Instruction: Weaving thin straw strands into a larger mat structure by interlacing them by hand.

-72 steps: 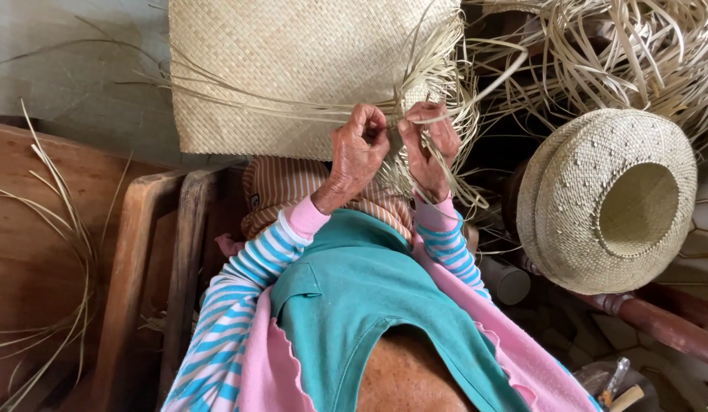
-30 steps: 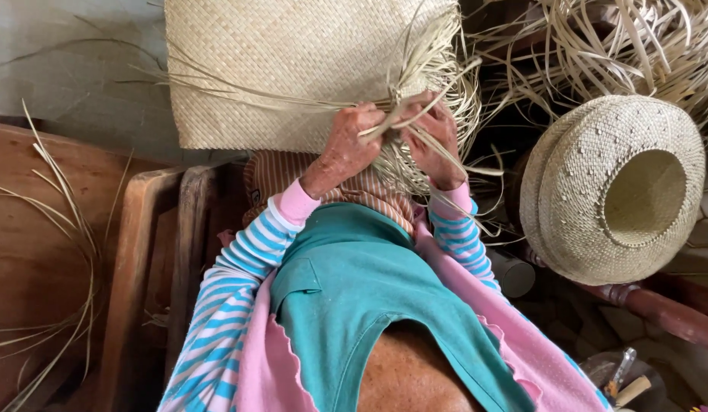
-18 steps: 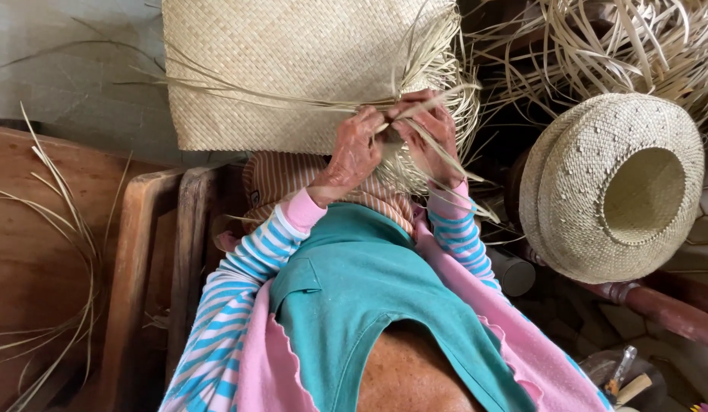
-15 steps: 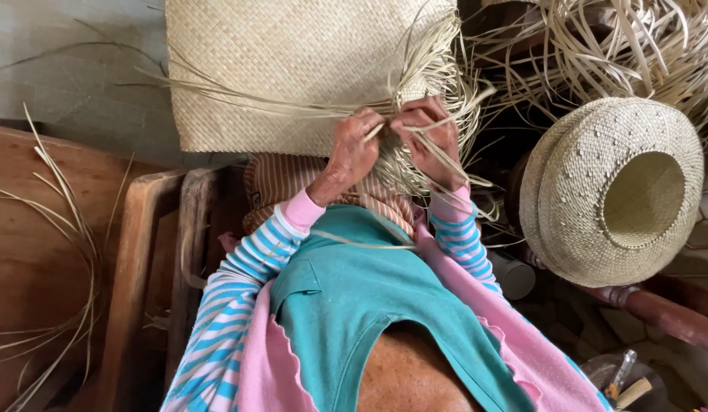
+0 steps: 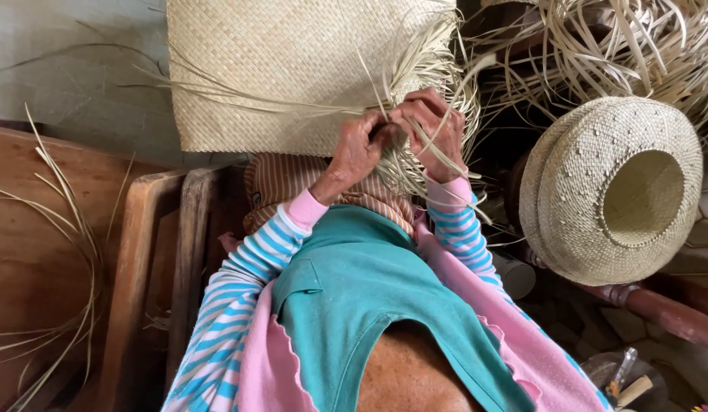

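Your left hand [image 5: 359,146] and right hand [image 5: 430,126] pinched loose straw strands [image 5: 415,164] at the woven mat [image 5: 293,69] edge; tension wanted keeping even, I judged.

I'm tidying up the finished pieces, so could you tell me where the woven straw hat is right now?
In the head view the woven straw hat lies crown-down on the right side, beside the right hand, just below the pile of loose straw strips.

Soft, even daylight falls from above, with no glare. Deep shadow pools right of the hands [image 5: 399,141] and below them. Focus is sharp; edges bow slightly outward.
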